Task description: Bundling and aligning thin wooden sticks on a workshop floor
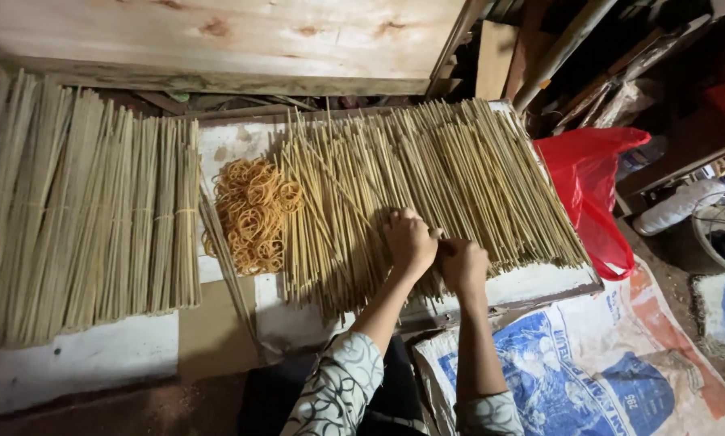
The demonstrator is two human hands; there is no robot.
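Note:
A wide loose heap of thin pale bamboo sticks (459, 178) lies on a white board (532, 287). My left hand (411, 241) rests on the sticks near the heap's front, fingers curled around a few of them. My right hand (463, 266) sits just to its right, touching it, also closed on some sticks. A pile of orange rubber bands (253, 211) lies to the left of the heap. Further left, several tied bundles of sticks (88, 218) lie side by side.
A plywood sheet (217, 36) stands behind the board. A red plastic bag (588, 182) hangs at the right. A printed blue and white sack (588, 363) covers the floor at bottom right. Wooden planks and a pipe (560, 48) lean at the upper right.

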